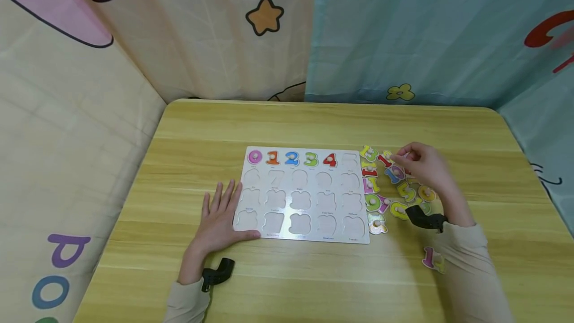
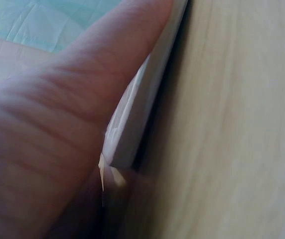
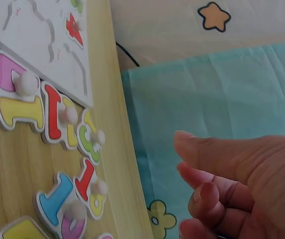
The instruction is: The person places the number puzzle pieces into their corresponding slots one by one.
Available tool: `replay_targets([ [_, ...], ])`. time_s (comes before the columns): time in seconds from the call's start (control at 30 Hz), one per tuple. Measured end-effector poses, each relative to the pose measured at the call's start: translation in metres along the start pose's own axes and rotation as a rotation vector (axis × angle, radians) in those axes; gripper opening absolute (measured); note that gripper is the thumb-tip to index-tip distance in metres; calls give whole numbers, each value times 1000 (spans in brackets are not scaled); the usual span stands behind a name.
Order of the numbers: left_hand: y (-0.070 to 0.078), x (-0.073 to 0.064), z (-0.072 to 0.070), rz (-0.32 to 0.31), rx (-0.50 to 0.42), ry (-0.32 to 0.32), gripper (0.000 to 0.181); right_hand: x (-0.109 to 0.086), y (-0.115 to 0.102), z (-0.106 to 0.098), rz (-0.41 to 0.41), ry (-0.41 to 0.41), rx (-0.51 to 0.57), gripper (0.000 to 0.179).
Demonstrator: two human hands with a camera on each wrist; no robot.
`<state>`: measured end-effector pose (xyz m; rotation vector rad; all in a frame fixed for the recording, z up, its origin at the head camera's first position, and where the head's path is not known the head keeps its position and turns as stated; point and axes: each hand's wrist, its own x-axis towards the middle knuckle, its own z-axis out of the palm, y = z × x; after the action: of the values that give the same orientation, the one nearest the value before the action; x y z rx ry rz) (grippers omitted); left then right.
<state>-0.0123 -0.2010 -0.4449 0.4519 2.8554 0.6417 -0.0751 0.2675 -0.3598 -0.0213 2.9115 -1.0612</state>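
Observation:
A white number puzzle board (image 1: 309,241) lies on the table, with knobbed pieces 0 to 4 in its top row and bare recesses elsewhere. My left hand (image 1: 219,223) rests at the board's left edge, fingers spread and straight, thumb along its lower left corner. To the right of the board, my right hand (image 1: 423,166) hovers over loose number pieces, thumb and forefinger close by a red-and-yellow piece (image 1: 384,159). In the right wrist view its fingers curl loosely, and a gap shows between the thumb (image 3: 207,152) and the other fingers, with nothing between them.
Several colourful knobbed pieces lie right of the board, among them a green-and-yellow 13 (image 1: 368,153) and a yellow-green 5 (image 1: 406,192). A purple-and-green piece (image 1: 429,258) lies apart, beside the right sleeve. Printed curtains (image 1: 202,39) hang behind the wooden table (image 1: 314,283).

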Motion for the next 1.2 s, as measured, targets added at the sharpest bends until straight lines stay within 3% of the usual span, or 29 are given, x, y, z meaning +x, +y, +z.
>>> replay_targets([
  [0.23, -1, 0, 0, -6, 9, 1, 126, -20, 21, -15, 57, 31, -34, 36],
  [0.43, -2, -2, 0, -10, 13, 1, 126, -29, 35, -13, 91, -81, -58, 34],
  [0.67, 0, -1, 1, -4, 15, 2, 126, -32, 49, -6, 136, -209, -13, 35],
  [0.93, 0, -1, 2, -2, 22, 3, 126, -34, 51, 0, 165, -259, -89, 38],
  [1.2, -1, -1, 2, -2, 18, 2, 127, -31, 53, 5, 132, -249, -126, 37],
])
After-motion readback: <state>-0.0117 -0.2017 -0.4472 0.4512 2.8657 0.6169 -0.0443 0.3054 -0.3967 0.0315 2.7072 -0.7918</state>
